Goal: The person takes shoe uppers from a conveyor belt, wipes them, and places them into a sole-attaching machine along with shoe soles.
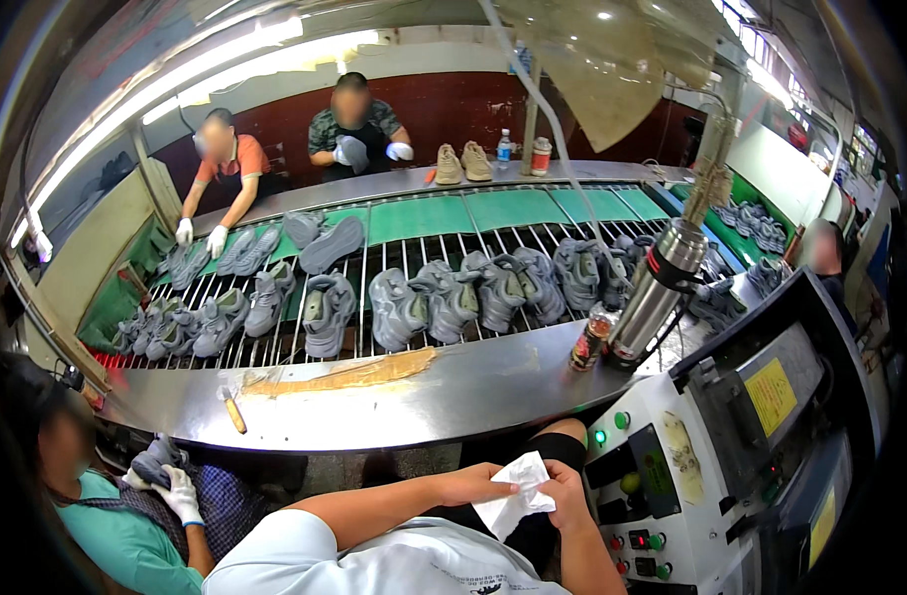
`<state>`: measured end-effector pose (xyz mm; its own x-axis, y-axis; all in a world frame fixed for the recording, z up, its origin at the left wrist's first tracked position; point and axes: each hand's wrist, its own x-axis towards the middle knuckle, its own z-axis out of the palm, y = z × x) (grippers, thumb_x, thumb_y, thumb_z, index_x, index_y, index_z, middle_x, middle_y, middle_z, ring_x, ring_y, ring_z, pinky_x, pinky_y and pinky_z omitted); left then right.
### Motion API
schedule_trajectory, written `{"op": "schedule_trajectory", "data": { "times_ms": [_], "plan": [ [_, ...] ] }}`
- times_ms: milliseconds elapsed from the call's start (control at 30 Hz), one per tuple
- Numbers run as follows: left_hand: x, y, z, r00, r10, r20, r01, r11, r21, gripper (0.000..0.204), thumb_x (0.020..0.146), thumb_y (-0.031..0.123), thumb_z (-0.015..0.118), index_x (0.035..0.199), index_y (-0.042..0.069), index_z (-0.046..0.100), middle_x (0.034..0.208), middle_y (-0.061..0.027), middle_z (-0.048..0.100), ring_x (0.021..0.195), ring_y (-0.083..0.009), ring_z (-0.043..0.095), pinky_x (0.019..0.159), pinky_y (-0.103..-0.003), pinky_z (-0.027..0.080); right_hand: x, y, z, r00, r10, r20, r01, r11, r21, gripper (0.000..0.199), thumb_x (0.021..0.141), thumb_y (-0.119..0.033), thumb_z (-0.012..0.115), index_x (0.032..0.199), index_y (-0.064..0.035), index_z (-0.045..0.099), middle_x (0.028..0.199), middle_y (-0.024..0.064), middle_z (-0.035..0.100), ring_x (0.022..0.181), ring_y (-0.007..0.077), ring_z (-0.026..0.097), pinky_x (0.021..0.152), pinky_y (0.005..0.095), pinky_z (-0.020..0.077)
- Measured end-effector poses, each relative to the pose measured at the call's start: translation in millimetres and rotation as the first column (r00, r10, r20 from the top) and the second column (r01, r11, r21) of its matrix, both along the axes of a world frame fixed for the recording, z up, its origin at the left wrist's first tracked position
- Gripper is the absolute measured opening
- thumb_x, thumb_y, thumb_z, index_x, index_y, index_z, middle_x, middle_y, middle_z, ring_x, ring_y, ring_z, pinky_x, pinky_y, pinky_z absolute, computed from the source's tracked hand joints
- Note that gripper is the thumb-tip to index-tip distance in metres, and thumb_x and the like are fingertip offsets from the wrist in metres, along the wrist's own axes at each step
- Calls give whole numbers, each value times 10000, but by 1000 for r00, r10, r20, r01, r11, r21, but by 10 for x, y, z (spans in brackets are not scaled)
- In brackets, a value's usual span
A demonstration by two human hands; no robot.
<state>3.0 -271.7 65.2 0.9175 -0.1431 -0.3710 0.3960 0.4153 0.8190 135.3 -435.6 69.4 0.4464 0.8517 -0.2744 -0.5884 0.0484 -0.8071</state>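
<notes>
A crumpled white tissue (516, 508) hangs between my two hands, above my lap. My left hand (470, 483) pinches its upper left edge. My right hand (566, 492) has its fingers closed on the tissue's right side. Beside my right hand stands a white control panel (602, 461) with green and red buttons. Ahead of my hands runs a steel ledge (473, 402), apart from them.
Grey sneakers (399, 309) stand along a roller conveyor (359, 337). On the ledge are a steel thermos (662, 293), a drink bottle (594, 337) and a yellow-handled tool (235, 414). A gloved co-worker (126, 526) at left holds a shoe; two more people work across the conveyor.
</notes>
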Motion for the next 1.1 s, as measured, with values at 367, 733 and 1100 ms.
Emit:
{"op": "schedule_trajectory", "data": {
  "times_ms": [367,733,1100],
  "plan": [
    [-655,2,2202,693,-68,717,-62,986,153,318,952,270,527,1147,20,560,1046,-77,607,945,-144,573,791,-321,477,-165,-318,-1245,791,-273,547,446,870,-210,38,810,-28,598,830,1,613,642,11,562,573,70,528,529,231,428],
    [-198,-139,2117,448,74,891,-58,997,-53,323,958,277,511,1114,4,584,1042,-110,595,918,-192,569,780,-345,473,-295,-131,-977,223,23,975,515,846,-138,60,653,-61,659,700,-73,624,599,66,554,523,235,551,491,312,444],
    [-119,-312,2115,333,149,931,-8,988,-155,339,964,285,494,1081,-13,607,1038,-143,583,890,-239,565,769,-370,470,-252,-132,-994,248,-23,968,547,828,-121,57,651,-77,659,690,-82,619,602,64,567,527,241,560,496,322,455]
  ]
}}
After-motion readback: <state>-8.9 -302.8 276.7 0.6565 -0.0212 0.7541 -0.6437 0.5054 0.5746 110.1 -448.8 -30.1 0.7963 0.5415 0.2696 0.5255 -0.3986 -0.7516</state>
